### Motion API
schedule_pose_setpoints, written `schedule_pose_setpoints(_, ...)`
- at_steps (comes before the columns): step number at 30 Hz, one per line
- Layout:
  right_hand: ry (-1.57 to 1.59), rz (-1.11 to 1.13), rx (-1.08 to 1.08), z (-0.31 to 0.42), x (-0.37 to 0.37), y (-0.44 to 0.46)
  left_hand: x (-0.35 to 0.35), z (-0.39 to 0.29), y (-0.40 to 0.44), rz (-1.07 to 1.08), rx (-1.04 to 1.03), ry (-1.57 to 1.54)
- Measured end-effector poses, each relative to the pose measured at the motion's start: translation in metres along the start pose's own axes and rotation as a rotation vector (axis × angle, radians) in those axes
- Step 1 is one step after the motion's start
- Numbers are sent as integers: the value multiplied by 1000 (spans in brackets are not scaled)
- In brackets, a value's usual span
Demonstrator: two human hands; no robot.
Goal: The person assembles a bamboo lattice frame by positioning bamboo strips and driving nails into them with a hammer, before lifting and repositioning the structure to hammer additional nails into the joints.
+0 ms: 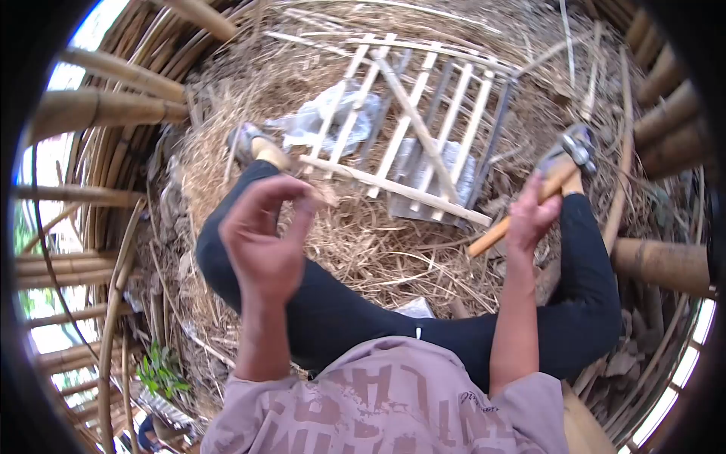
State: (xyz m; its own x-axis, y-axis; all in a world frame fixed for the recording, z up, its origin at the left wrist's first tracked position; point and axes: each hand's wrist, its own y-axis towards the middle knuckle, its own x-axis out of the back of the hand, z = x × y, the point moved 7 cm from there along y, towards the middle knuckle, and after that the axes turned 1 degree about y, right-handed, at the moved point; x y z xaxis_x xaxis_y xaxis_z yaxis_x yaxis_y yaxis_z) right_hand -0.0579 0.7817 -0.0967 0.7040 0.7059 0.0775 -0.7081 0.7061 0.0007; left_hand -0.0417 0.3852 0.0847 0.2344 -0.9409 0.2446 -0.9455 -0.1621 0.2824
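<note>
My left hand (266, 240) is raised over my left knee, thumb and fingertips brought together in a pinch. Whatever is between them, if anything, is too small to make out. On the right, my right hand (532, 212) is wrapped around a light wooden stick (491, 236), which slants up toward my right foot. Whether it is a tool's handle I cannot tell. Between my feet lies a slatted frame of bamboo strips (420, 125), with one strip set diagonally across it. Its near crosspiece (393, 188) runs between my two hands, apart from both.
A crumpled clear plastic bag (321, 113) and a plastic-wrapped packet (412, 178) lie under the frame. Straw and shavings (378, 257) cover the ground. Bamboo poles (113, 108) stand at both sides. A green plant (161, 371) and part of another person (155, 433) show lower left.
</note>
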Motion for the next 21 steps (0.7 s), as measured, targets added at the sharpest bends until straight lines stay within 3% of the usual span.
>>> schedule_pose_setpoints(4, 206, 297, -95, 73, -14, -65, -96, 7, -33, 203, 191, -221)
schedule_pose_setpoints(7, 319, 491, -73, 86, -13, -94, -130, 0, -47, 339, 177, -149)
schedule_pose_setpoints(8, 335, 552, -104, 85, -11, -94, -136, 2, -50, 403, 69, -59)
schedule_pose_setpoints(10, 356, 681, -168, 87, -6, -96, -145, 7, -60, 393, 113, -28)
schedule_pose_setpoints(14, 434, 741, -317, 73, -8, -106, -151, 15, -64, 409, 69, 32)
schedule_pose_setpoints(18, 366, 709, -301, 66, -13, -107, -149, 24, -69, 468, 149, 38)
schedule_pose_setpoints(21, 370, 661, -320, 54, -16, -108, -149, 23, -69, 417, 69, 52)
